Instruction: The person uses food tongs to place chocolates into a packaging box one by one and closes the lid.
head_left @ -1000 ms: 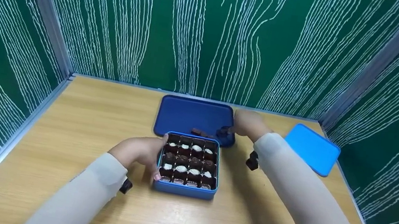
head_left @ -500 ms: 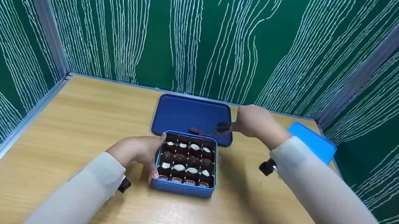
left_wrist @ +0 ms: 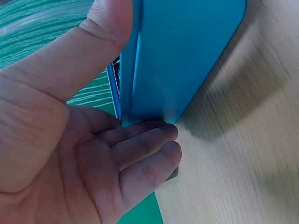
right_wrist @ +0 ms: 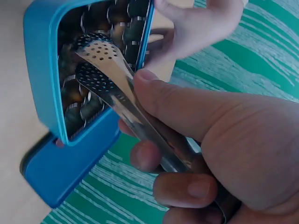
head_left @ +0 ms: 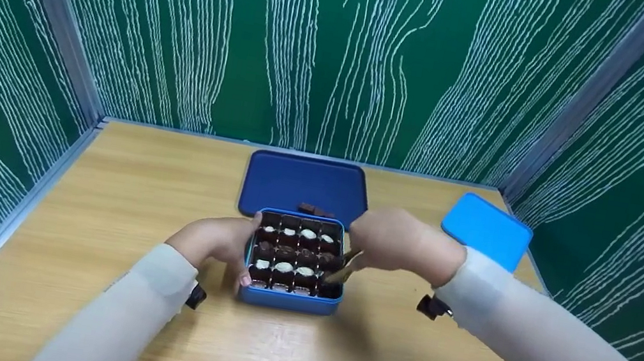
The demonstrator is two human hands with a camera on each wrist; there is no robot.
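A blue box (head_left: 290,302) with a divided dark insert stands mid-table, holding rows of white and brown chocolates (head_left: 284,267). My left hand (head_left: 219,240) grips its left side, with the thumb at the front corner and fingers at the back corner. In the left wrist view, those fingertips (left_wrist: 161,144) lie against the box's end. My right hand (head_left: 393,240) holds metal tongs (right_wrist: 107,58) with perforated heads. Their heads reach down into the box's front right compartments. I cannot tell whether anything sits between them.
Behind the box lies a dark blue tray (head_left: 305,183) with a few brown chocolate pieces (head_left: 311,209) near its front edge. A light blue lid (head_left: 485,229) lies at the right rear. Green walls with white lines enclose the wooden table (head_left: 161,174).
My right hand has brought the tongs from the tray's front right corner toward me, down into the box. The left hand keeps its place on the box.
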